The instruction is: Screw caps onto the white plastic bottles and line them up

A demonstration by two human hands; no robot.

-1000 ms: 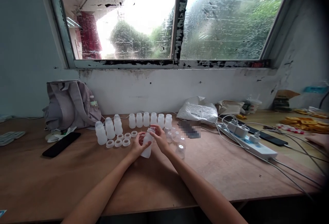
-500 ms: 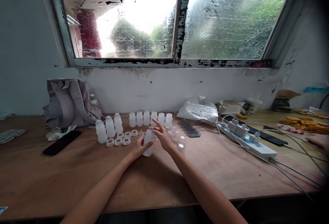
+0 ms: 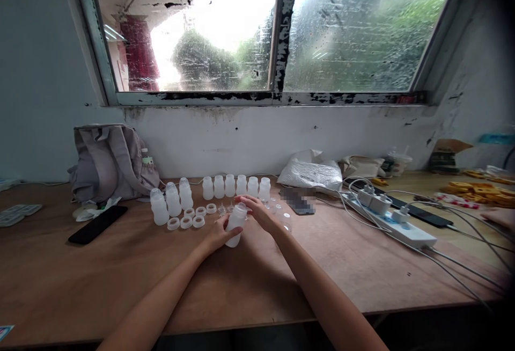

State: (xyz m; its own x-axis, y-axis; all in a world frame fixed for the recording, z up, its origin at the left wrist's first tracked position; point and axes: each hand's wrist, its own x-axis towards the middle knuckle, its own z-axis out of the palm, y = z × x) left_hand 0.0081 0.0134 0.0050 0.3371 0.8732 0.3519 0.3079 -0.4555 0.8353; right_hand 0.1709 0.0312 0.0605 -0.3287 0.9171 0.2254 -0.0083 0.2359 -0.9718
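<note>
A frosted white baby bottle (image 3: 233, 228) leans slightly to the right, its base on or close to the table. My left hand (image 3: 220, 233) is wrapped round its body. At the bottle's top, the fingers of my right hand (image 3: 254, 210) curl round a clear cap (image 3: 240, 207), which they partly hide. Behind my hands runs a row of open bottles (image 3: 229, 186). Left of them stand 3 bottles with clear domed caps (image 3: 173, 199). White collar rings (image 3: 186, 222) lie in front, with clear teats (image 3: 222, 209) close beside my left hand. Clear caps (image 3: 286, 221) sit by my right wrist.
A black phone (image 3: 97, 224) and a grey backpack (image 3: 112, 158) are at the left. To the right are a partly blurred phone (image 3: 301, 203), a silver pouch (image 3: 311, 173) and a white power strip (image 3: 402, 228) with trailing cables. Another person's hand (image 3: 499, 216) shows at the right edge.
My right hand's raised fingers have come down and closed round the bottle's top. The bottle has gone from nearly upright to tilted rightward, still in my left hand.
</note>
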